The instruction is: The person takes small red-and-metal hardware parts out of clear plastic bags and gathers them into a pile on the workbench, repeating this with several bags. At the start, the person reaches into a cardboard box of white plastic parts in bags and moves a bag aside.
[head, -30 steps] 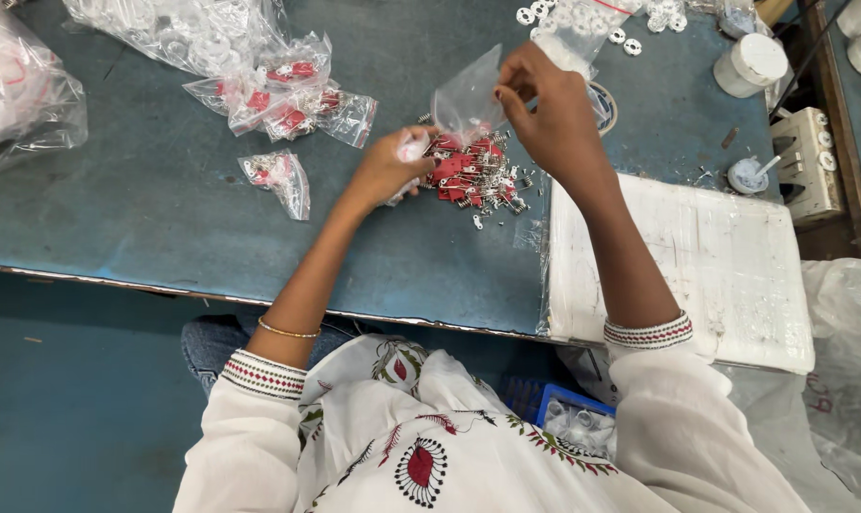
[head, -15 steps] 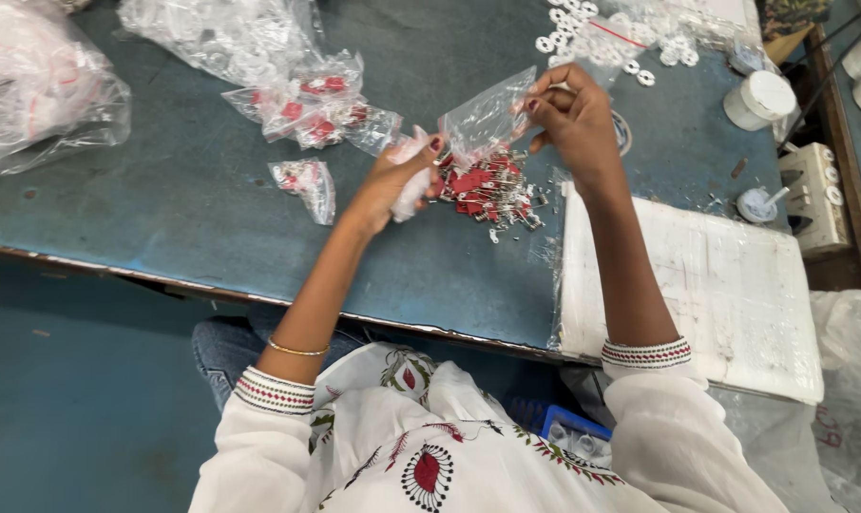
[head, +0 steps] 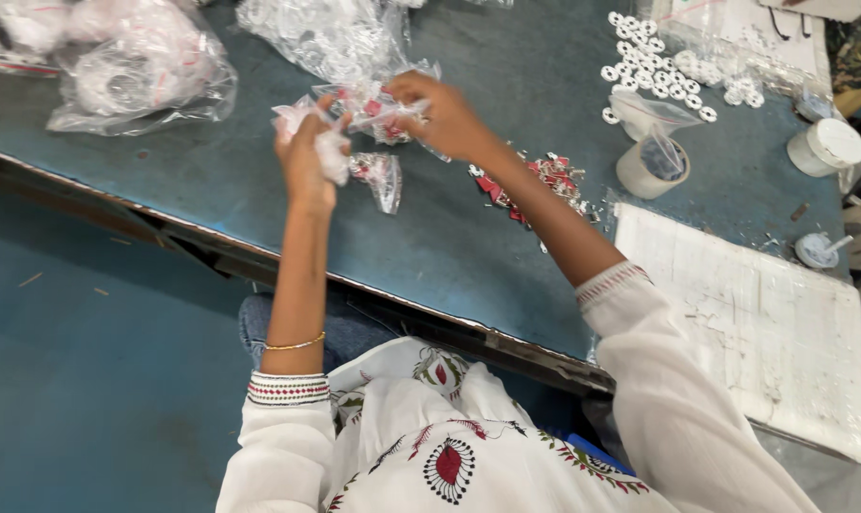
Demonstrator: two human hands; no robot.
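Note:
My right hand (head: 447,120) pinches a small clear plastic bag (head: 378,104) holding red and white pieces, just above the blue table (head: 212,180). Close to its left, my left hand (head: 305,157) is closed around a white wad (head: 333,154), perhaps folded bags. Under the hands lies another small filled bag (head: 384,177). A loose heap of red pieces (head: 537,180) sits to the right, beside my right forearm.
Large clear bags of white parts lie at the far left (head: 136,71) and top middle (head: 321,33). White rings (head: 651,71) are scattered at the back right, near a tape roll (head: 647,169) with a bag in it and a white jar (head: 828,144). A white board (head: 749,313) lies at right.
Both hands have moved left, away from the loose red heap. The right hand has carried the small filled bag over to the pile of bags.

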